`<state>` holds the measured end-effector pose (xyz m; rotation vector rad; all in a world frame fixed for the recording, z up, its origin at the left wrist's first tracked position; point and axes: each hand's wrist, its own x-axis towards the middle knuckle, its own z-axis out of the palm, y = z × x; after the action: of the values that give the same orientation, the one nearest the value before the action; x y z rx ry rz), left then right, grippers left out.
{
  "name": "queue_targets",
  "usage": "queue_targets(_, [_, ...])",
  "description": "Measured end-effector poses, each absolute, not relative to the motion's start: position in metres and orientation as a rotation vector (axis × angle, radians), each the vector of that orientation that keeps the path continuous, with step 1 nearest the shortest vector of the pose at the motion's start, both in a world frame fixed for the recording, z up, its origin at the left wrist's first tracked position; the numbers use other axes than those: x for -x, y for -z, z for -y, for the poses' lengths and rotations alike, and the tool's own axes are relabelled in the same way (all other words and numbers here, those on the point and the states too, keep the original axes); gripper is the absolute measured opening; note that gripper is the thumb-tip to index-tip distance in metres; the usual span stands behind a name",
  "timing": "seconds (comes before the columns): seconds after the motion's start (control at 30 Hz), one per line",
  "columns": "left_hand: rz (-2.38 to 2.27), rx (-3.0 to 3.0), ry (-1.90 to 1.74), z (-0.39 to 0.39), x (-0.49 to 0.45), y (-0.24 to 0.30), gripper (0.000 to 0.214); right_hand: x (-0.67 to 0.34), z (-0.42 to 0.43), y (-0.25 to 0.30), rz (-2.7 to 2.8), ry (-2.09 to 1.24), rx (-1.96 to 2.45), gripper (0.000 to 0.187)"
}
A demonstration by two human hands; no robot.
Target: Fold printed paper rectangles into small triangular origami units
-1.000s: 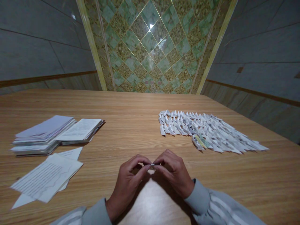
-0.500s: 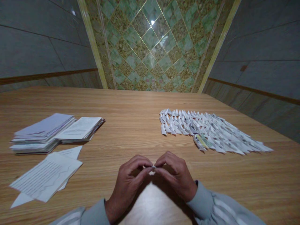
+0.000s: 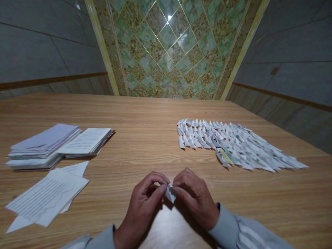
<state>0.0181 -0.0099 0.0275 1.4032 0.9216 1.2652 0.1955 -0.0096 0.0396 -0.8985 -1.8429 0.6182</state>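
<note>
Both hands meet low in the middle of a wooden table (image 3: 155, 138). My left hand (image 3: 145, 204) and my right hand (image 3: 194, 197) pinch a small folded piece of printed paper (image 3: 170, 193) between their fingertips, just above the tabletop. Only a small corner of the piece shows between the fingers. Grey sleeves cover both wrists.
Rows of several small folded paper pieces (image 3: 233, 145) lie at the right. A stack of printed booklets (image 3: 52, 145) sits at the left, with loose printed sheets (image 3: 44, 197) in front of it. Tiled walls stand behind the table.
The hands have come slightly nearer to me, and the folded piece now shows more between the fingertips, turned downward. The view has tilted a little.
</note>
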Motion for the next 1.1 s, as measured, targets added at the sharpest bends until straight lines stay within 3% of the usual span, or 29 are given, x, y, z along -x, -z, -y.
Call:
queue_targets(0.33, [-0.996, -1.245, -1.144, 0.0092, -0.0206, -0.0237, 0.017, -0.1997, 0.0065, -0.0357, 1.783, -0.579, 0.958, 0.015])
queue_targets(0.47, [-0.99, -1.354, -1.156, 0.0088, -0.0195, -0.0271, 0.005, -0.1998, 0.0063, -0.0353, 1.851, -0.554, 0.905, 0.013])
queue_targets(0.8, [-0.983, -1.012, -1.229, 0.0048, -0.0209, -0.0214, 0.012, -0.1996, 0.0072, -0.0294, 1.584, -0.745, 0.987, 0.016])
queue_targets(0.97, [-0.882, -1.216, -1.134, 0.0103, -0.0219, -0.0272, 0.001, -0.199, 0.0084, -0.0313, 1.669, -0.745, 0.996, 0.016])
queue_targets(1.1, [-0.976, -1.322, -1.223, 0.01, -0.0203, -0.0291, 0.008, -0.1986, 0.011, -0.0349, 1.662, -0.776, 1.019, 0.018])
